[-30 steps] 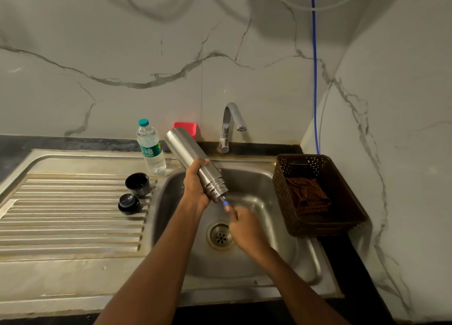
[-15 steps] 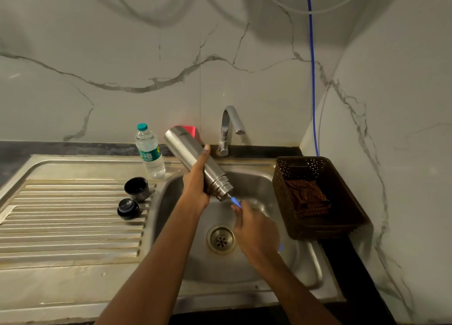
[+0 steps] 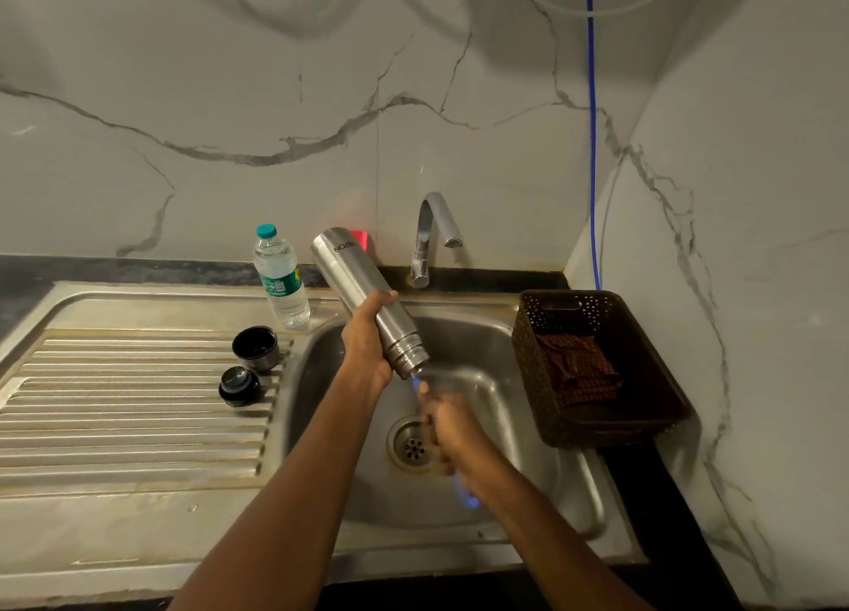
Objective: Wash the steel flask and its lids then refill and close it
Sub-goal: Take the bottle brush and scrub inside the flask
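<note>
- The left hand (image 3: 367,353) is wrapped round the lower half of the flask (image 3: 363,284), fingers curled over the far side. The flask is tilted with its open mouth down and toward the right hand and its base up and away.
- The right hand (image 3: 452,426), just below the flask's mouth, is blurred. It is clenched on a blue tool (image 3: 465,495) – one end shows at the mouth and the other sticks out under the hand. The working end cannot be seen.
- Both hands and the flask hang over the sink (image 3: 505,335), with the drain (image 3: 413,445) just under the right hand.
- Left of the left hand, on the drainboard (image 3: 138,404), sit two dark lids – the cup (image 3: 256,347) mouth up, and the stopper (image 3: 238,385) just beside it, nearer the person.
- Beyond the lids stands a bottle (image 3: 280,279) with a teal cap.
- Past the flask are a red object (image 3: 359,238), partly hidden, and the tap (image 3: 432,238).
- Right of the right hand, a brown basket (image 3: 643,381) holds a cloth (image 3: 579,371).
</note>
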